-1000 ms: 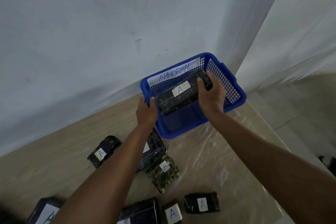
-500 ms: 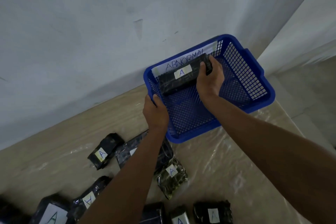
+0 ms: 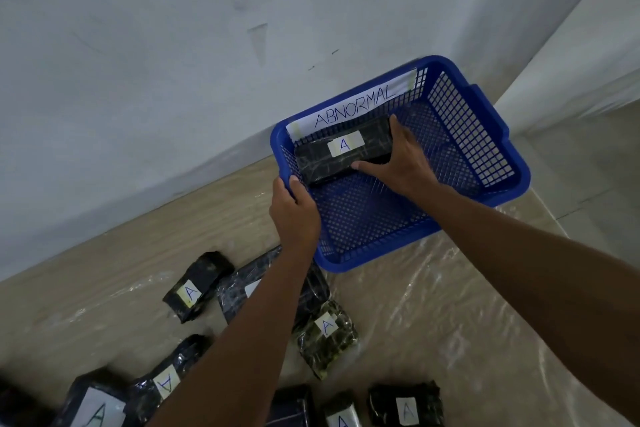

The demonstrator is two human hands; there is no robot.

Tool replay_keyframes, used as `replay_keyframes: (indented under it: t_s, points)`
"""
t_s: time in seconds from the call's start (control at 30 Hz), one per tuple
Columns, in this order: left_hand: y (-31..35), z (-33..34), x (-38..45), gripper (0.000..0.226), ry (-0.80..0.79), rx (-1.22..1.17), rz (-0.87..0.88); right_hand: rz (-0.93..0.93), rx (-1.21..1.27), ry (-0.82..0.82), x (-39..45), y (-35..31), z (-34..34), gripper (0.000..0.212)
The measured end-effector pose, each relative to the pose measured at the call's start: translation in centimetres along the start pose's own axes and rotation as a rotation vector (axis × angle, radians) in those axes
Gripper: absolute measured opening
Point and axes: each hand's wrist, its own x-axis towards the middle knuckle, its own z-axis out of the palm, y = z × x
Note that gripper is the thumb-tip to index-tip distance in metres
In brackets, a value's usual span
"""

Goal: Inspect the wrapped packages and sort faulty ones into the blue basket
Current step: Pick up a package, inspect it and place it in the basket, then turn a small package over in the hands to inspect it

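Note:
The blue basket (image 3: 512, 163) stands on the table against the wall, with a white "ABNORMAL" label (image 3: 353, 107) on its back wall. A black wrapped package (image 3: 322, 159) with a white "A" sticker lies inside at the back left, just below the label. My right hand (image 3: 405, 163) holds that package at its right end, fingers over the far corner and thumb stretched along the front edge. My left hand (image 3: 294, 215) grips the basket's near-left rim, thumb over the edge.
Several more black wrapped packages with "A" stickers lie on the plastic-covered table (image 3: 433, 322) in front of the basket, among them a small package (image 3: 197, 284), a greenish package (image 3: 327, 334) and a near package (image 3: 407, 406). A flat package (image 3: 239, 291) lies partly under my left forearm. The wall (image 3: 173, 80) is directly behind.
My right hand has carried the black package down into the basket's back-left part, where it now lies below the label. My left hand has kept its hold on the rim.

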Motion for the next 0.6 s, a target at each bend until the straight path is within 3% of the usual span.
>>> replay_keyframes:
  t_s: [0.2,0.33,0.43,0.6]
  points:
    - [0.3,-0.6,0.3,0.024,-0.095,-0.018,-0.064,-0.072,-0.045,-0.007,0.1,0.2,0.1,0.118]
    - [0.4,-3.0,0.8,0.033,-0.164,-0.032,-0.138,-0.198,-0.163,0.090,-1.4,-1.1,-0.3,0.088]
    - [-0.3,-6.2,1.1,0.040,-0.130,0.052,-0.022,-0.376,-0.280,0.185,-3.4,-3.1,0.1,0.061]
    - [-2.9,-12.9,1.5,0.035,-0.064,0.221,0.135,-0.569,-0.294,0.199,-6.8,-7.7,2.7,0.051]
